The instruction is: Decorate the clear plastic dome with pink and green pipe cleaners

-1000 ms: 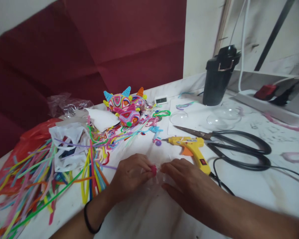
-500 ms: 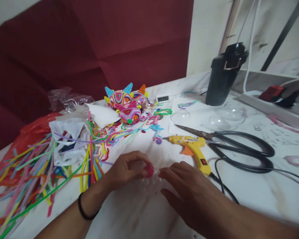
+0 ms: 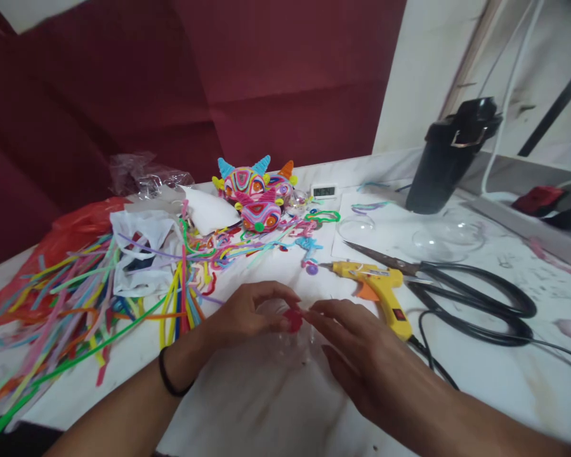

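Between my hands sits a clear plastic dome point(image 3: 295, 350), see-through and hard to outline, with a small round red-pink piece point(image 3: 292, 320) at its upper part. My left hand point(image 3: 252, 311), with a black band at the wrist, curls thumb and fingers around the dome beside the red piece. My right hand point(image 3: 356, 346) reaches in from the right, its fingertips at the red piece's edge and its thumb held apart. Just beyond lies a yellow hot glue gun point(image 3: 374, 279), its nozzle pointing left, and large black-handled scissors point(image 3: 476, 279).
Colourful pipe cleaners point(image 3: 85, 298) spread over the left side by a red plastic bag point(image 3: 66, 235). Decorated animal heads point(image 3: 254, 197) stand at the back near a small digital clock point(image 3: 324, 190). More clear domes point(image 3: 447, 240) and a black bottle point(image 3: 445, 158) are at right.
The camera view has turned slightly left, so things appear farther right. My right fingers have straightened and come closer to the red piece; my left hand still holds the dome.
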`<state>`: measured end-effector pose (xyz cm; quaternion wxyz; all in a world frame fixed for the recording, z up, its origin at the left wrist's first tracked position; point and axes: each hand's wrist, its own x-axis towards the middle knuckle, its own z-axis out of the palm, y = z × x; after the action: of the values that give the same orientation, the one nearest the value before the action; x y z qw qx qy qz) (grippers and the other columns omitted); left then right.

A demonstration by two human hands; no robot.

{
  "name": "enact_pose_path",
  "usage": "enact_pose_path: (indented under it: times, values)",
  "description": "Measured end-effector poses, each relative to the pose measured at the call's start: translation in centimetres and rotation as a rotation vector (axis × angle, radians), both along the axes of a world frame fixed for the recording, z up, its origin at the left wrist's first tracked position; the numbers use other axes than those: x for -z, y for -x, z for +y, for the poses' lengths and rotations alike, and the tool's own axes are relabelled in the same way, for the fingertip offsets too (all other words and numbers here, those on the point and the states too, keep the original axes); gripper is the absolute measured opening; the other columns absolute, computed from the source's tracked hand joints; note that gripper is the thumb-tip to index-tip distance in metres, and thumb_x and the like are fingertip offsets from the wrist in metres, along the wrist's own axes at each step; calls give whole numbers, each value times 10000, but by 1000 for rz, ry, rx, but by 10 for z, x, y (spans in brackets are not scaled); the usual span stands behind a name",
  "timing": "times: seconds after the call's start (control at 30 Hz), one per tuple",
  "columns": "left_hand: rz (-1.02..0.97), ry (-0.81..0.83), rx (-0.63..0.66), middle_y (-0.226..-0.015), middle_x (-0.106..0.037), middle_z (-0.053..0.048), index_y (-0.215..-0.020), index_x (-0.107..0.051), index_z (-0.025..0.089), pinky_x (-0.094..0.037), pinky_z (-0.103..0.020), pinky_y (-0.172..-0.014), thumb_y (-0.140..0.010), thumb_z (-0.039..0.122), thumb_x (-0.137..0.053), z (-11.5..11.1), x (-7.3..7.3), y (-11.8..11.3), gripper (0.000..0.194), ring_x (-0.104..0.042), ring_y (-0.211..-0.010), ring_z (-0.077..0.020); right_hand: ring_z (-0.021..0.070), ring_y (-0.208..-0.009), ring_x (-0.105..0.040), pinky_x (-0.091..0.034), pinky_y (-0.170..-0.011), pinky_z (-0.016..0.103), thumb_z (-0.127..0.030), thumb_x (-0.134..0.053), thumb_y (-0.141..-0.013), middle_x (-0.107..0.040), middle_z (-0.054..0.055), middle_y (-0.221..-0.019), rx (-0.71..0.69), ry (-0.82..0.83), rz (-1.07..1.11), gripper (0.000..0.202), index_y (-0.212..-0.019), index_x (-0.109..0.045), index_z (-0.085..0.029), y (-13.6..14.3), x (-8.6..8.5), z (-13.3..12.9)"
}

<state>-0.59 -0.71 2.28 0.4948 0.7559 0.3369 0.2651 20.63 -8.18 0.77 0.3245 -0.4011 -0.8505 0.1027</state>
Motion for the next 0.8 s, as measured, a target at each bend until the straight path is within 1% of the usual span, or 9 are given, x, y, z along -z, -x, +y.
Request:
enact_pose_path:
  times: [0.13,0.27,0.47,0.6,0.7,0.8]
  values:
    - [18,-28,12,-972,-689,-43,-965,-685,180,-466,-302,-885,-742,266,-754,1,0,1,249,-630,-961,-189,272,-888,-610,-552,-749,477,-51,-383,-846,-626,147,-1028,-17,23,-10,349,-1101,-601,-149,0,0,0]
    - [12,-68,46,-956,-668,-37,-958,-689,181,-453,-290,-871,-761,285,-740,3,1,2,229,-615,-940,-178,256,-882,-602,-543,-750,470,-47,-403,-843,-620,121,-1017,-18,31,-39,384,-1164,-570,-173,-2,-1,1]
    - [15,-161,71,-930,-638,-37,-924,-700,181,-442,-285,-861,-779,281,-730,5,4,2,180,-601,-914,-168,274,-950,-603,-525,-813,502,-106,-443,-882,-634,122,-1048,41,-59,-62,316,-1165,-566,-173,-8,1,4]
    - [10,-177,78,-929,-628,-33,-903,-708,191,-442,-284,-867,-774,262,-733,5,5,2,150,-598,-916,-164,262,-975,-609,-528,-828,467,-115,-467,-879,-648,110,-1052,39,-53,-74,310,-1168,-566,-167,-8,1,5]
    - [8,-182,82,-920,-634,-32,-886,-709,193,-447,-282,-867,-768,247,-733,4,4,2,132,-602,-912,-163,259,-983,-616,-522,-842,450,-118,-477,-874,-658,114,-1061,48,-79,-88,298,-1147,-584,-168,-11,-2,7]
    - [9,-181,76,-918,-627,-34,-870,-706,187,-453,-270,-843,-780,239,-714,2,1,1,104,-604,-896,-157,263,-965,-629,-527,-818,422,-123,-473,-874,-679,123,-1031,61,-112,-112,259,-1075,-632,-166,-21,-9,10]
